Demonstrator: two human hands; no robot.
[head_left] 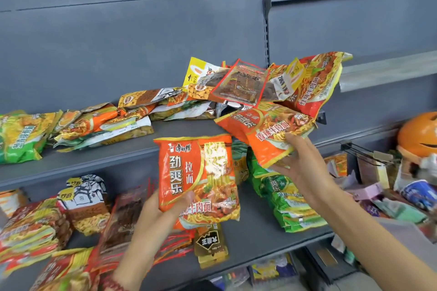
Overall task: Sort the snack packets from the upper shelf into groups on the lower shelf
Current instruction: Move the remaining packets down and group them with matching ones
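- The left hand (156, 217) grips an orange packet (196, 177) by its lower left corner, thumb on the front and fingers behind. The packet is upright in the air, in front of the lower shelf (255, 241).
- The right hand (305, 168) holds a second orange packet (267, 134) by its near edge, thumb on top and fingers below. That packet lies tilted at the front of the upper shelf (99, 156), against the pile.
- Upper shelf, right end: a pile (203, 88) of mixed packets, with a clear red-edged packet (241, 85) on top and a red noodle packet (319, 82) leaning at the far right.
- Upper shelf, middle: a loose row (101, 123) of orange and white packets, overlapping.
- Upper shelf, left end: green packets (19, 137), lying flat.
- Lower shelf, right: a green stack (286, 198), slanted, just right of the packet in the left hand.
- Lower shelf, left: a red stack (28, 227) of noodle packets. Beside it stand peanut bags (85, 203), then dark red-edged packets (125, 215), partly behind the left arm.
- Lower shelf, front: small dark packets (210, 245), stacked below the packet in the left hand.
- Next bay to the right: an orange ball (421, 134) above a clutter of boxes — too blurred to tell apart.
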